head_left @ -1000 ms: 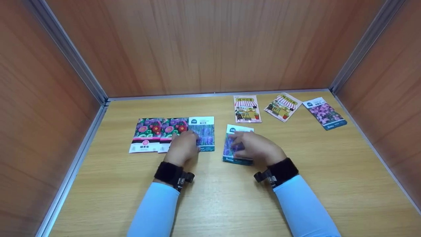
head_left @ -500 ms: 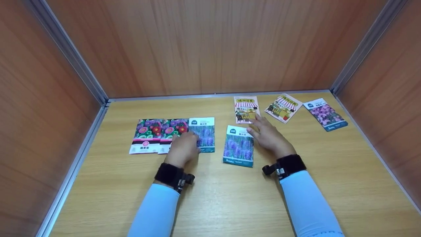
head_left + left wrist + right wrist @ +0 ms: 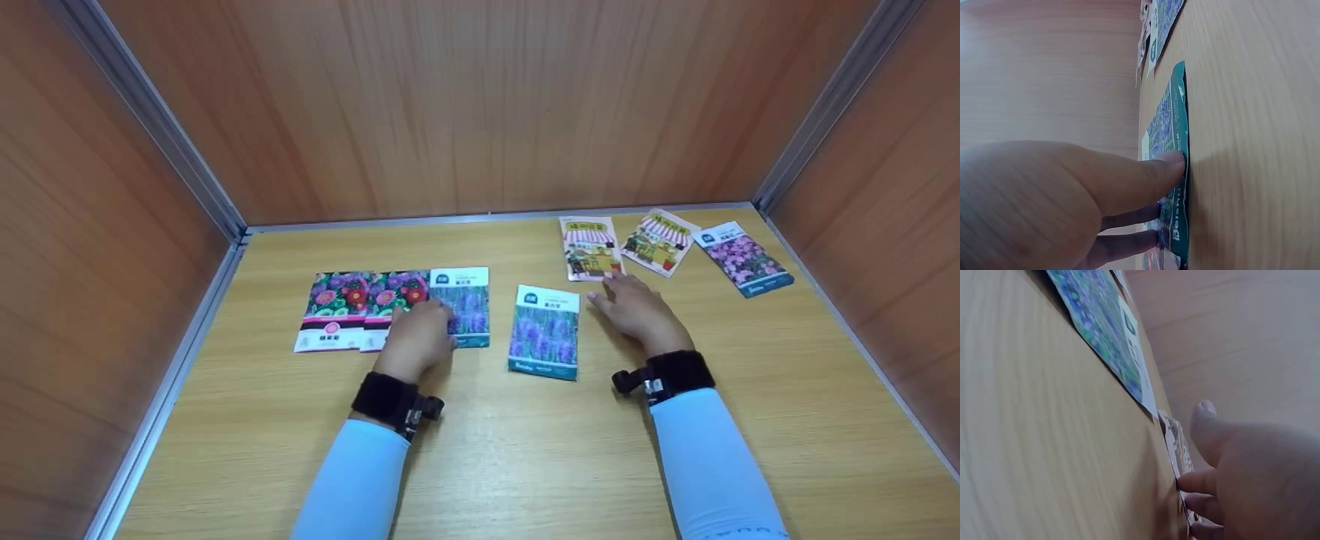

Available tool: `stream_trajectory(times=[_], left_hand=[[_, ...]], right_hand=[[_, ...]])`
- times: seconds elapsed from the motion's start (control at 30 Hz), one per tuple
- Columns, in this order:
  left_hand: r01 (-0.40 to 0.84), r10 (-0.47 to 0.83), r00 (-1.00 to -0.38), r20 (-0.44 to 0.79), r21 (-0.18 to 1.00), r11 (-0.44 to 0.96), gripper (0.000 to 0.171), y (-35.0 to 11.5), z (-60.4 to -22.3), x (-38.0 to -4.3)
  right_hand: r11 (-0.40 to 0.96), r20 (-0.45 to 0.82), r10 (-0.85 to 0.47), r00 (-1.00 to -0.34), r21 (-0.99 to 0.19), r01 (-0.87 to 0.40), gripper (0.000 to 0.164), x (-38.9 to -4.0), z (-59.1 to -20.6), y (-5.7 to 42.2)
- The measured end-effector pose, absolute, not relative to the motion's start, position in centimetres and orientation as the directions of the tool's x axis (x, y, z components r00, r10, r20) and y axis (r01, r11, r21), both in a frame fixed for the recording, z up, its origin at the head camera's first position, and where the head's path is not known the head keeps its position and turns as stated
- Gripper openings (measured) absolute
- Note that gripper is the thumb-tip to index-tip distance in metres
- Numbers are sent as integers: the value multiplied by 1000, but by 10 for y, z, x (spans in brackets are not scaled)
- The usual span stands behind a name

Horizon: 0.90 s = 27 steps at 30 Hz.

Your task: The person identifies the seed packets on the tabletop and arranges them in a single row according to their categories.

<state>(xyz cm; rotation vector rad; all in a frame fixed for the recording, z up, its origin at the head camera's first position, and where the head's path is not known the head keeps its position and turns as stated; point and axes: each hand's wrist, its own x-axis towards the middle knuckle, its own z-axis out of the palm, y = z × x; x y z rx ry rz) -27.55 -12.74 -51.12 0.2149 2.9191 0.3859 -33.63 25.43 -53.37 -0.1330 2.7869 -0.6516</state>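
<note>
My left hand (image 3: 418, 337) rests on a seed packet with lavender flowers (image 3: 471, 300), its thumb on the teal bottom edge and fingertips on the face in the left wrist view. That packet overlaps the right one of two red-and-pink flower packets (image 3: 330, 309). On the other side, my right hand (image 3: 641, 311) touches the lower edge of a packet with a striped awning picture (image 3: 590, 244), its fingers spread. Between the hands lies a second lavender packet (image 3: 544, 334), flat on the table and untouched.
Just right of the first awning packet, a tilted one (image 3: 661, 241) lies close to a pink-flower packet (image 3: 744, 261). Wood-patterned panels (image 3: 480, 112) with metal edging enclose the table (image 3: 510, 465) at the back and both sides.
My right hand has left the middle lavender packet and moved right. The first awning packet has slid right with it, and the tilted awning packet has shifted slightly right. My left hand stays put.
</note>
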Motion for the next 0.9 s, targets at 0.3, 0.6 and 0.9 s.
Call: stream_trajectory(times=[0.3, 0.6, 0.9], left_hand=[[115, 167, -972, -167, 283, 952, 41, -125, -511, -276], [126, 173, -972, -158, 266, 956, 39, -128, -509, -277], [130, 175, -973, -148, 270, 954, 38, -126, -511, -275]], right_hand=[[903, -283, -97, -954, -429, 36, 82, -333, -518, 282], [889, -231, -192, -954, -453, -69, 64, -307, -485, 228], [910, -292, -321, -901, -357, -208, 66, -279, -490, 173]])
